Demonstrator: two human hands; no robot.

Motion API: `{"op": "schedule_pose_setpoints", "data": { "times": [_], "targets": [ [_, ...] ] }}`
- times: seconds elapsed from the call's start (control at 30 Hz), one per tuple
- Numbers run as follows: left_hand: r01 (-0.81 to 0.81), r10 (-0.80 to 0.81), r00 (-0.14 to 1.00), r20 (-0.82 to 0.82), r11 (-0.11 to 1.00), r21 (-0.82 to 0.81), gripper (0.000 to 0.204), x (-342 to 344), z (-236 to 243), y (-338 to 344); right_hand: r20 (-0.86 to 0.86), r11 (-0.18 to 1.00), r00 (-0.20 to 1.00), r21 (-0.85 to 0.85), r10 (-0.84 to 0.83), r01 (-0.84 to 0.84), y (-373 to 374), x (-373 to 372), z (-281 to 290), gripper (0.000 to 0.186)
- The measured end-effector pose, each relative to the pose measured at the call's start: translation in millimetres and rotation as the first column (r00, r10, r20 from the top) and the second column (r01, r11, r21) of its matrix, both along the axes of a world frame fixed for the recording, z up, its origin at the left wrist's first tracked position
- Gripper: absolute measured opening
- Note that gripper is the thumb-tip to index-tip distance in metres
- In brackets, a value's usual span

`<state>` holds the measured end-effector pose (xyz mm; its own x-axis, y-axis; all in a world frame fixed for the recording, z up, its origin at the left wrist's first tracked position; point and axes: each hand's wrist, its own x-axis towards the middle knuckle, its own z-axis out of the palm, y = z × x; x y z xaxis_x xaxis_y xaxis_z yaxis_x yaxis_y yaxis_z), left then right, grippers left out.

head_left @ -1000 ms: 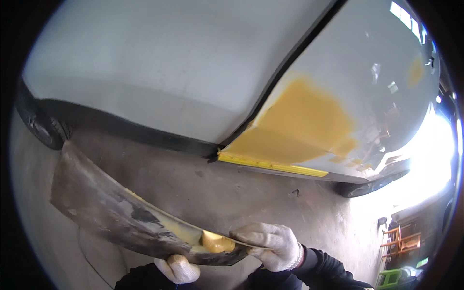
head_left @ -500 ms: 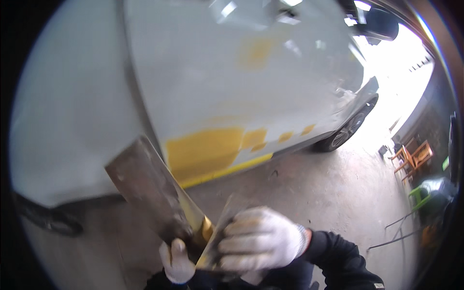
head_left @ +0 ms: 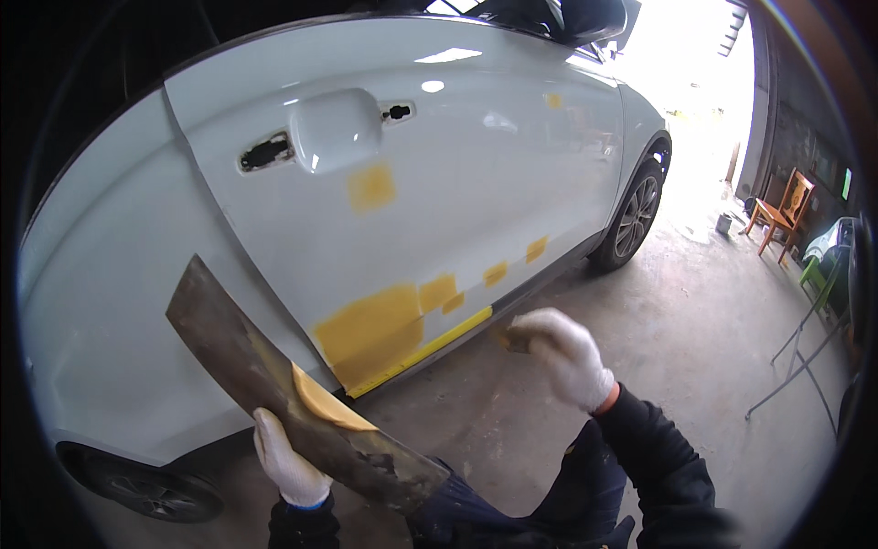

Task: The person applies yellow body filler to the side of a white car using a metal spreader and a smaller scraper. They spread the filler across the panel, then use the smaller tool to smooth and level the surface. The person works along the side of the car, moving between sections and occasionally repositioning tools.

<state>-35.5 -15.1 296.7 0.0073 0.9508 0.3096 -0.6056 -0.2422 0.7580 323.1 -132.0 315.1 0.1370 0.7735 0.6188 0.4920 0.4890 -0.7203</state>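
Observation:
My left hand (head_left: 293, 462), in a white knit glove, grips a long dark metal mixing plate (head_left: 247, 352) that slants across the lower left. A smooth mound of tan-yellow body filler (head_left: 325, 403) lies along the plate's upper edge. My right hand (head_left: 562, 357), gloved too, is raised right of the plate with fingers curled round a putty spreader (head_left: 517, 340); little of its blade shows and it is blurred. Beyond both hands stands a white car door (head_left: 512, 174), with yellow filler patches (head_left: 375, 325) low down and a smaller yellow patch (head_left: 371, 188) below the handle recess.
A yellow strip (head_left: 425, 349) runs along the door's bottom edge. The front wheel (head_left: 636, 215) is at the right, the rear wheel (head_left: 151, 494) at lower left. A wooden chair (head_left: 785, 215) and a thin metal stand (head_left: 800, 366) are on the concrete floor (head_left: 677, 329) to the right.
My right hand with the spreader has lifted off the plate and moved up and right. The filler now sits as one mound on the plate's edge. The view has shifted, showing more of the door.

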Motion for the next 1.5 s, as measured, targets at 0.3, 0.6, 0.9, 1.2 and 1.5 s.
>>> {"op": "schedule_pose_setpoints", "data": {
  "times": [0.3,0.6,0.9,1.2,1.5],
  "targets": [
    [-0.184,0.913,0.294,-0.283,0.345,0.920,0.082,-112.2,-42.0,24.6,-0.944,0.981,0.321,0.014,0.077,-0.194,66.1,18.1,52.5,0.035],
    [-0.027,0.917,0.100,-0.387,0.391,0.920,0.083,-151.5,-98.7,7.6,-0.213,0.998,0.976,0.054,-0.032,0.045,101.2,-21.0,84.7,0.043],
    [-0.552,0.552,0.577,-0.602,0.807,0.210,0.053,-69.5,-45.6,-23.0,0.649,0.804,0.549,0.591,-0.527,0.073,186.9,-16.3,109.5,0.046],
    [-0.393,0.328,0.913,-0.245,0.867,-0.305,0.060,-69.1,-59.8,-21.3,0.592,0.722,0.545,0.691,-0.593,0.034,238.8,-3.5,108.3,0.048],
    [-0.627,0.348,0.586,-0.732,0.767,-0.137,0.054,-53.1,-80.6,-21.9,0.641,0.763,0.540,0.647,-0.545,0.003,242.2,-8.6,63.1,0.048]
  ]
}}
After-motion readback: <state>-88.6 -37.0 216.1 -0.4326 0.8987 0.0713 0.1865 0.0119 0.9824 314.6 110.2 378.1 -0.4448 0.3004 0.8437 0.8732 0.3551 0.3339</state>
